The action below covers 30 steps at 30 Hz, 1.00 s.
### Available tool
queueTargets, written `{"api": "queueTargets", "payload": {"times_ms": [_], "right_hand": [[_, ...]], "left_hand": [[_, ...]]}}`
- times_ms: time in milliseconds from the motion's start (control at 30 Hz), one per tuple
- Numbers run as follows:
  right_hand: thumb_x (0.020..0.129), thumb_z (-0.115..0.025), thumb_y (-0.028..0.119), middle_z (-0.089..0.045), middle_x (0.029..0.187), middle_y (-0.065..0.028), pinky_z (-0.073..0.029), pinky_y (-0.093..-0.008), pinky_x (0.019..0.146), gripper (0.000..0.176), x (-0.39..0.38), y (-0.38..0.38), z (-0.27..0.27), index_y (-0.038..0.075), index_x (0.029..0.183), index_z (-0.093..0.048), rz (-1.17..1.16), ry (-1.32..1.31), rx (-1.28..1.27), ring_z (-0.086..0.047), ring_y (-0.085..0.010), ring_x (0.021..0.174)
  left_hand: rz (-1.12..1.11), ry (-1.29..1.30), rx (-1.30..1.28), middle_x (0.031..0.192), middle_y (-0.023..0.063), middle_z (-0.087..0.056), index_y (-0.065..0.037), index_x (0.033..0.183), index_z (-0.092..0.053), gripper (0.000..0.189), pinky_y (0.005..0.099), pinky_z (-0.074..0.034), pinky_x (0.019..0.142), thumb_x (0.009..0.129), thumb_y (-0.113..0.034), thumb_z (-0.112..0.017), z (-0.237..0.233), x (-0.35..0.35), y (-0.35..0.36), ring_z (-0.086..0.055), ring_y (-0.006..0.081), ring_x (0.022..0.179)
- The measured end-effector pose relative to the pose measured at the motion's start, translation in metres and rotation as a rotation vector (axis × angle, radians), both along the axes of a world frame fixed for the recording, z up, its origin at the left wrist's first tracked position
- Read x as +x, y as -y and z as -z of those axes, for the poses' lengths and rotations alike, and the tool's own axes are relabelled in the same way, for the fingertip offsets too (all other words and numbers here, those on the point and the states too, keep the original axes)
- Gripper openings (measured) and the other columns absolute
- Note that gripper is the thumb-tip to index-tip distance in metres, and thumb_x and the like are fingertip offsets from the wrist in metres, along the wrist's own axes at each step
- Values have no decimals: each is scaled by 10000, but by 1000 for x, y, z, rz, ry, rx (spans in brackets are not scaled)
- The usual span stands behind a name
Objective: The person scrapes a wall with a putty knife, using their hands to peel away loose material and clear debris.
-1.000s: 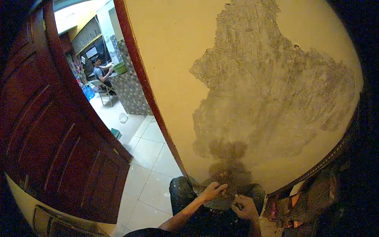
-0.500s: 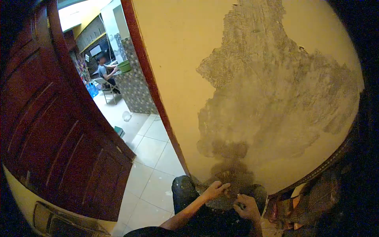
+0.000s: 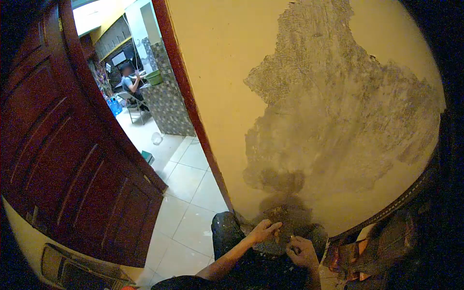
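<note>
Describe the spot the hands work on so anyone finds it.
The yellow wall right of the doorway bears a big grey stripped patch. At its foot, just above the left hand, lies the dark stain, far darker than the rest.

Both hands, left hand [image 3: 261, 231] & right hand [image 3: 302, 251], at base of bare plaster patch [image 3: 333, 121], poss. gripping sth small

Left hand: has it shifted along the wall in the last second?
No. The left hand stays at the foot of the dark patch on the wall, beside the right hand; only the view has drifted slightly.
</note>
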State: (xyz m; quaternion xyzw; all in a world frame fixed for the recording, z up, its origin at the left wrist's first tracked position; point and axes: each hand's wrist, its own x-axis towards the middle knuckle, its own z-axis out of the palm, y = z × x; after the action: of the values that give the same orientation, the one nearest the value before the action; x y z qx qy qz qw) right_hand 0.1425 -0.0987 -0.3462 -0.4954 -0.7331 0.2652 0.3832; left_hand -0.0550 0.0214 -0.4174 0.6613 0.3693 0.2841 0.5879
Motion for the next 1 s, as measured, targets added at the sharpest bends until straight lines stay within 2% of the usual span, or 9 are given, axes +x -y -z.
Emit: {"api": "queueTargets", "payload": {"times_ms": [100,233,333,400,500,733,833,933,1000], "right_hand": [[773,-728,155,-603,740,-139,-439,-368,528,131,0,0,7,49,810,-660,23,-5,-1,-548,-259,543],[765,-734,146,-597,725,-135,-440,-367,527,131,0,0,1,48,809,-659,17,13,-52,-543,-257,535],[757,-738,144,-595,716,-132,-442,-365,531,135,0,0,2,47,811,-661,15,5,-15,-553,-265,551],[786,-724,193,-588,702,-129,-499,-401,647,145,-2,1,-3,68,804,-653,22,22,-57,-583,-304,625],[787,-722,200,-594,710,-128,-492,-399,632,149,1,1,-4,66,812,-663,5,38,-114,-580,-302,624],[785,-717,190,-601,724,-126,-490,-402,614,144,-2,0,0,62,820,-659,16,32,-14,-585,-307,628],[782,-716,185,-604,726,-130,-492,-407,607,141,-3,1,-5,61,815,-656,38,14,-55,-591,-313,630],[767,-740,161,-610,759,-128,-461,-353,543,143,-1,-2,-2,58,808,-650,13,23,-44,-573,-269,576],[774,-731,157,-597,745,-126,-448,-356,532,136,-2,-3,-3,57,808,-644,6,28,-18,-555,-262,555]], "left_hand": [[27,-51,23,573,31,-607,-28,641,-643,550,315,-419,517,982,-454,-572,36,-1,-11,-524,123,532],[5,94,-71,579,38,-615,-26,646,-646,535,316,-420,520,991,-428,-571,-8,1,2,-554,131,546],[38,66,-19,588,41,-619,-26,656,-649,519,320,-416,513,996,-409,-569,-12,-1,1,-560,134,536],[5,8,-53,585,34,-612,-30,662,-651,511,312,-411,498,987,-418,-582,-19,-1,2,-547,127,515],[32,-57,-101,572,16,-587,-39,656,-647,517,296,-406,488,978,-440,-590,-42,-4,3,-527,118,498],[28,-14,-94,563,-3,-558,-55,664,-653,510,291,-389,485,970,-459,-595,-19,-2,2,-498,106,500],[-12,41,-112,548,29,-556,-43,648,-651,528,323,-391,485,967,-460,-597,-9,1,1,-516,112,507],[-34,-104,1,537,67,-550,-26,634,-654,558,353,-395,500,963,-472,-591,-2,1,-3,-522,130,515],[-92,13,-68,535,87,-547,-15,629,-660,579,364,-394,513,964,-479,-579,16,5,-2,-532,158,521]]}}
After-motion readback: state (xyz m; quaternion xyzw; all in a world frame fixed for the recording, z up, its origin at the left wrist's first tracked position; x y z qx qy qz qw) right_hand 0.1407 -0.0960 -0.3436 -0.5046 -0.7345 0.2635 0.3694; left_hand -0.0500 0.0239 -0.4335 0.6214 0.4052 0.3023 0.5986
